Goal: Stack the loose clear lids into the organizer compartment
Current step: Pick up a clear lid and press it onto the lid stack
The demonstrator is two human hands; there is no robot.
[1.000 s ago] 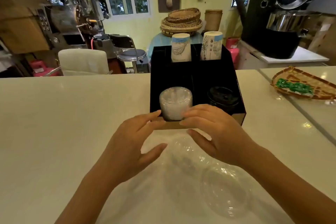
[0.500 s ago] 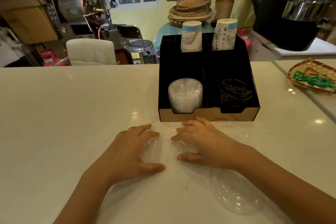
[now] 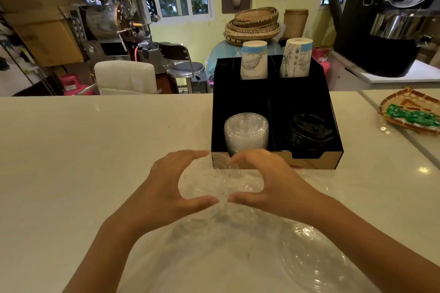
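A black organizer [image 3: 333, 126] stands on the white counter. Its front left compartment holds a stack of clear lids [image 3: 246, 132]. Just in front of it, my left hand [image 3: 166, 190] and my right hand [image 3: 269, 178] together ring a clear lid [image 3: 219, 181], fingers and thumbs gripping its rim from both sides, slightly above the counter. Another loose clear lid [image 3: 312, 266] lies on the counter at the lower right, under my right forearm.
Black lids [image 3: 309, 133] fill the front right compartment. Two paper cup stacks [image 3: 253, 59] [image 3: 296, 58] stand in the rear compartments. A woven tray with green packets [image 3: 412, 114] sits at the right. The counter's far edge [image 3: 107, 95] runs behind the organizer.
Both hands left the lid stack in the organizer, dropped to the counter, closed around a loose clear lid and now lift it toward the organizer.
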